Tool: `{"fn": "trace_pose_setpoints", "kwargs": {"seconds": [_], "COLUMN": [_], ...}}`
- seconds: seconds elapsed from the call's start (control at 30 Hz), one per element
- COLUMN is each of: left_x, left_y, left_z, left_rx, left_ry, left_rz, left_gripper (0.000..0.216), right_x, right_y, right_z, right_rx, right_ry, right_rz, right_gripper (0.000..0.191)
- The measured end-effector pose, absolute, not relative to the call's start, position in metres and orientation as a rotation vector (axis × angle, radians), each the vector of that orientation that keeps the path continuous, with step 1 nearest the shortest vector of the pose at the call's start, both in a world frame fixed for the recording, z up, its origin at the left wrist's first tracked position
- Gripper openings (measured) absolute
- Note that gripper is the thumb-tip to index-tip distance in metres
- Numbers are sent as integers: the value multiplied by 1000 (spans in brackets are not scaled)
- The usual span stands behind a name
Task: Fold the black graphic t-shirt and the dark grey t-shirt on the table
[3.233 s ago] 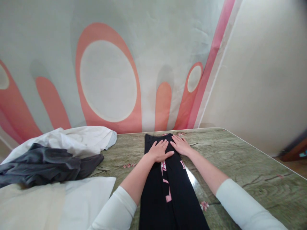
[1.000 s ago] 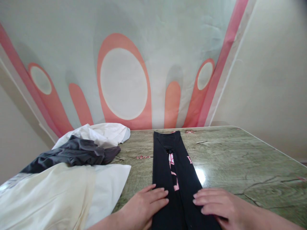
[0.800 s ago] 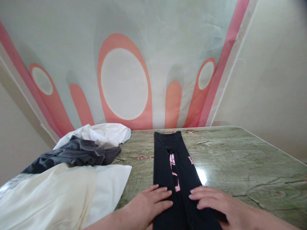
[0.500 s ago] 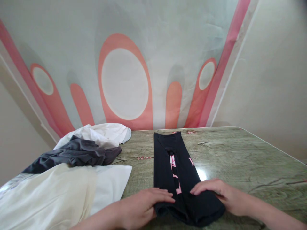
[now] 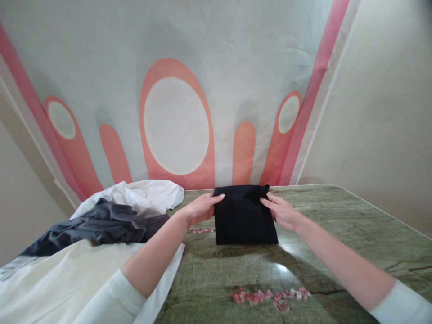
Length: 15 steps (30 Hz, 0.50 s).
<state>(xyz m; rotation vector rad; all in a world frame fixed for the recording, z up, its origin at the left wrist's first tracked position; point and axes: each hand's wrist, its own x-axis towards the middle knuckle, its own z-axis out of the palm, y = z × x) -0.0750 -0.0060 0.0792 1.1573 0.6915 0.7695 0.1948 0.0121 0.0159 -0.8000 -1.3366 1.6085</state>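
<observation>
A black garment (image 5: 245,218) is folded into a squarish bundle near the far side of the table; its exact kind does not show. My left hand (image 5: 202,208) grips its upper left edge, thumb on the near face and the other fingers mostly hidden behind. On the opposite side my right hand (image 5: 281,210) pinches the upper right edge, with some of its fingers also out of sight. The bundle's near face is plain black, and a shadow falls on the table in front of it.
Left of my arm lie heaped clothes: a white one (image 5: 153,193) at the back, a dark grey one (image 5: 97,223), and a cream one (image 5: 70,279) in front. The wood-patterned table (image 5: 337,234) carries pink flower prints and meets a patterned wall (image 5: 270,54).
The black garment, a long strip with pink print facing up, is now doubled into a shorter bundle farther away. Both hands have moved from its near end to the far end.
</observation>
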Motion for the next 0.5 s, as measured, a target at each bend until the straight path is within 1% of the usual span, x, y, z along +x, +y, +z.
{"fn": "trace_pose_setpoints", "kwargs": {"seconds": [0.1,0.2,0.27,0.37,0.5], "left_x": [-68,-63,-62,-65,-67], "left_y": [37,65,73,79,85], "left_z": [62,39,23,3,-10], "left_rx": [902,789,782,771,802], "left_ry": [822,895,909,935,973], "left_rz": [879,889,887,897,949], "left_gripper": [24,25,24,23,22], "right_x": [182,176,176,178,179], "right_y": [54,85,98,106,111], "right_z": [4,-18,-33,-48,-56], "right_rx": [-869,-1074,-1166,-1188,-1192], "right_ry": [-1300,-1369,-1416,-1421,-1405], "right_rz": [1524,1387,1302,1239,1178], "right_gripper": [26,24,23,24,25]}}
